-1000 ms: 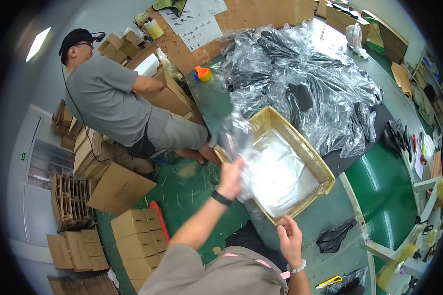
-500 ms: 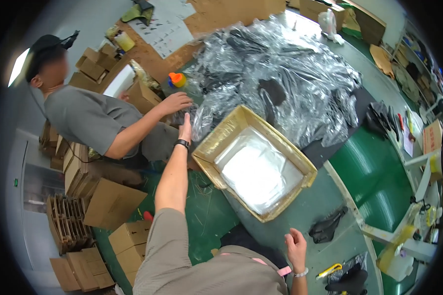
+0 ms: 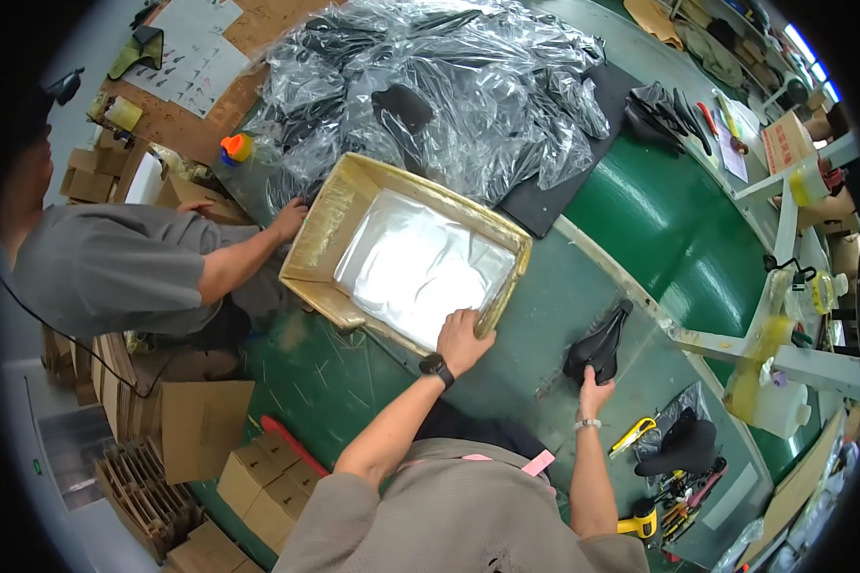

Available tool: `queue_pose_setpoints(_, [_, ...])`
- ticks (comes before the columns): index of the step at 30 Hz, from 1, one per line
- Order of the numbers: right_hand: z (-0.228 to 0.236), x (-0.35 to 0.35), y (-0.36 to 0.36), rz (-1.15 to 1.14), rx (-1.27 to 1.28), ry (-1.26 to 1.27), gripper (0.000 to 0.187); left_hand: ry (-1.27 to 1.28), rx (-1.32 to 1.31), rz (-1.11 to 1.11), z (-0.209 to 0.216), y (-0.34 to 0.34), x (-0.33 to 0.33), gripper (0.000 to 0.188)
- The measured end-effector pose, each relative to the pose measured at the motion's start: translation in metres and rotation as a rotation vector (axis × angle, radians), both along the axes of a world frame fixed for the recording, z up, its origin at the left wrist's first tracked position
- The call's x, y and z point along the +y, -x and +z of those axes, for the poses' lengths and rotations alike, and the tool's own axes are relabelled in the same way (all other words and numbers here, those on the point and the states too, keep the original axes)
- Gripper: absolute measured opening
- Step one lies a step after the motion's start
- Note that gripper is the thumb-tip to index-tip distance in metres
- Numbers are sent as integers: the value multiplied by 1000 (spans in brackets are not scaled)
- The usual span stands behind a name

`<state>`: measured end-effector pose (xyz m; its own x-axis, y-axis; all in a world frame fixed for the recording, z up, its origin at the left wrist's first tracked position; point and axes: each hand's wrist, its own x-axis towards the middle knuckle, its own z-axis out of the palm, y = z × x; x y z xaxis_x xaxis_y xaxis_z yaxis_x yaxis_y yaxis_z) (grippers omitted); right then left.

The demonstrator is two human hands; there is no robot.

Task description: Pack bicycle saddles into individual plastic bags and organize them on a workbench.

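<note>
My left hand [image 3: 463, 342] reaches over the near right corner of an open, tape-covered cardboard box [image 3: 317, 234]. Its fingers are bent together against the stack of clear plastic bags [image 3: 401, 253] inside; what they grip, if anything, is hidden. To the right, my right hand [image 3: 596, 392] is closed on the wide end of a black bicycle saddle [image 3: 599, 346], which lies on the grey-green table with its narrow nose pointing away. Beyond the box, a large heap of saddles wrapped in clear plastic [image 3: 468, 105] covers the table, with a dark saddle part showing through.
At the left a co-worker in a grey shirt [image 3: 115, 258] has one hand by the box. Another black saddle [image 3: 683, 444], a yellow cutter [image 3: 633, 436] and several tools lie near right. An orange-capped bottle [image 3: 236, 148] stands far left. Cardboard boxes [image 3: 268, 482] stack on the floor.
My left hand has come back from beside the co-worker's hand to the box. My right hand has moved forward and taken hold of the saddle. The view has shifted to the right.
</note>
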<state>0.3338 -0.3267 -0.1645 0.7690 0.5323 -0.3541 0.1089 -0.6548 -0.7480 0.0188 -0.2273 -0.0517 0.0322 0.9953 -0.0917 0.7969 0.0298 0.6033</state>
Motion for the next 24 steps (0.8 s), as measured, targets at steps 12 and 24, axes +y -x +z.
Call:
queue_pose_setpoints(12, [7, -28, 0, 22, 142, -10, 51, 181, 287, -58, -51, 21, 35, 48])
queue_pose_setpoints(24, [-3, -18, 4, 73, -72, 130, 44, 19, 313, -230, -56, 33, 41, 33])
